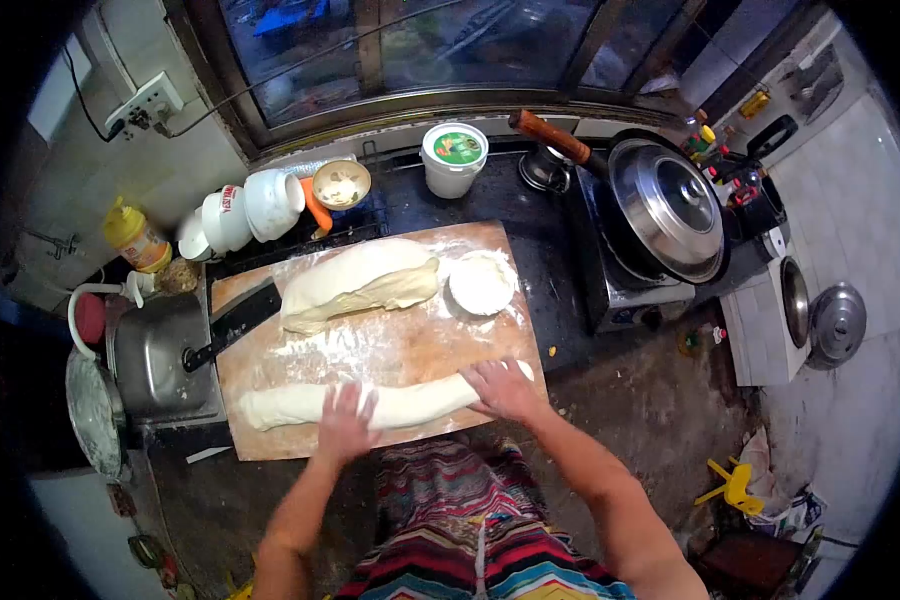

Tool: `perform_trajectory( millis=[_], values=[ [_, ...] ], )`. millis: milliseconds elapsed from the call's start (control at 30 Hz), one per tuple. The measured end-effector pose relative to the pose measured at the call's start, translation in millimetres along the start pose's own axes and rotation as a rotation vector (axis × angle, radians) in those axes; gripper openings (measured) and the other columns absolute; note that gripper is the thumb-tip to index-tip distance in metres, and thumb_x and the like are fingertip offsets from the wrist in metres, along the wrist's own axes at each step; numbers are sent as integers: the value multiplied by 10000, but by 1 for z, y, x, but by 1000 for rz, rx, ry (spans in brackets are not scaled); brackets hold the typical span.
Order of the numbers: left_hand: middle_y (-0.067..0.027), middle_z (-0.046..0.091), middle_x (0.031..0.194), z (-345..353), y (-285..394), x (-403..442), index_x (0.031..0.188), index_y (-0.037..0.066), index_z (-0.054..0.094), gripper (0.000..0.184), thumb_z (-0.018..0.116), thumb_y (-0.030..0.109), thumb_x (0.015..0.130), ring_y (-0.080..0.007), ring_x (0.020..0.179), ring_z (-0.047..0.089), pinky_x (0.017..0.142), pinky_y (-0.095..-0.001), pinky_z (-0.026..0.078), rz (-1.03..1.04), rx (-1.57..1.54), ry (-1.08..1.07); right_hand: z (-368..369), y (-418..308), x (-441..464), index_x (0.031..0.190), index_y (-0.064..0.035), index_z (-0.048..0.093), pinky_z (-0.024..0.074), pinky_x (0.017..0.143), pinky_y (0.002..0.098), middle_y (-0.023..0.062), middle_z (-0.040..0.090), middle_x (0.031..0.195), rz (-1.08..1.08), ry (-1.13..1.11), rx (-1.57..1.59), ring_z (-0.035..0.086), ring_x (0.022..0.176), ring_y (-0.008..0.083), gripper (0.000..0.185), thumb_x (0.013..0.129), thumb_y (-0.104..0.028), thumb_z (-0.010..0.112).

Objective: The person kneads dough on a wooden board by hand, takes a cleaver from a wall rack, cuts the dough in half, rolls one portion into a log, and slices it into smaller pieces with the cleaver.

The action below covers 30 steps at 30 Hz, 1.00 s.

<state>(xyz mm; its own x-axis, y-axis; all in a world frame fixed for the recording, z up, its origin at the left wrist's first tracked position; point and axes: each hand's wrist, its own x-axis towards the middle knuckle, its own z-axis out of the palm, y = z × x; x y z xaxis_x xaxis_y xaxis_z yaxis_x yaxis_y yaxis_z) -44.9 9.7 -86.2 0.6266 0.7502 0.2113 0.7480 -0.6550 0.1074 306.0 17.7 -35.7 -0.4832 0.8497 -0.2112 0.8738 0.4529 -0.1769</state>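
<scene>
A long roll of pale dough (420,402) lies across the near part of a floured wooden board (440,345). My left hand (348,420) rests on the roll left of its middle, fingers apart and a little blurred. Over the roll's right end lies my right hand (505,390), palm down with its fingers spread. Farther back on the board sits a thick, folded slab of dough (355,280). To its right is a white bowl of flour (482,284). A dark-bladed knife (235,325) lies at the board's left edge, its handle reaching over the sink.
A steel sink (160,365) adjoins the board's left side. Behind the board stand stacked white bowls (250,210), a small bowl (341,186) and a lidded white tub (454,160). At right, a lidded wok (665,205) sits on a stove (635,300).
</scene>
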Motion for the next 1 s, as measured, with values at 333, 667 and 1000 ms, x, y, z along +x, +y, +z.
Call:
perform_trajectory(
  millis=[333, 667, 1000],
  values=[
    [-131, 671, 970, -32, -28, 35, 1094, 56, 664, 598, 713, 554, 765, -307, 1065, 606, 1003, -465, 392, -47, -129, 66, -21, 23, -16, 1348, -152, 550, 417, 986, 466, 146, 608, 1183, 297, -37, 179, 568, 1139, 314, 593, 876, -506, 616],
    [-162, 646, 1124, -61, -87, 34, 1210, 97, 623, 681, 750, 552, 720, -331, 1100, 593, 970, -512, 422, -240, -311, -376, -15, 17, -24, 1328, -189, 544, 426, 949, 494, 114, 566, 1239, 264, 21, 51, 532, 1141, 339, 560, 814, -308, 732],
    [-146, 604, 1244, -70, -127, -10, 1250, 123, 614, 652, 744, 514, 743, -333, 1173, 543, 1017, -509, 376, -285, -174, -487, -18, 15, -28, 1326, -145, 515, 422, 968, 490, 120, 542, 1299, 347, -21, 110, 506, 1217, 336, 633, 750, -228, 765]
  ],
)
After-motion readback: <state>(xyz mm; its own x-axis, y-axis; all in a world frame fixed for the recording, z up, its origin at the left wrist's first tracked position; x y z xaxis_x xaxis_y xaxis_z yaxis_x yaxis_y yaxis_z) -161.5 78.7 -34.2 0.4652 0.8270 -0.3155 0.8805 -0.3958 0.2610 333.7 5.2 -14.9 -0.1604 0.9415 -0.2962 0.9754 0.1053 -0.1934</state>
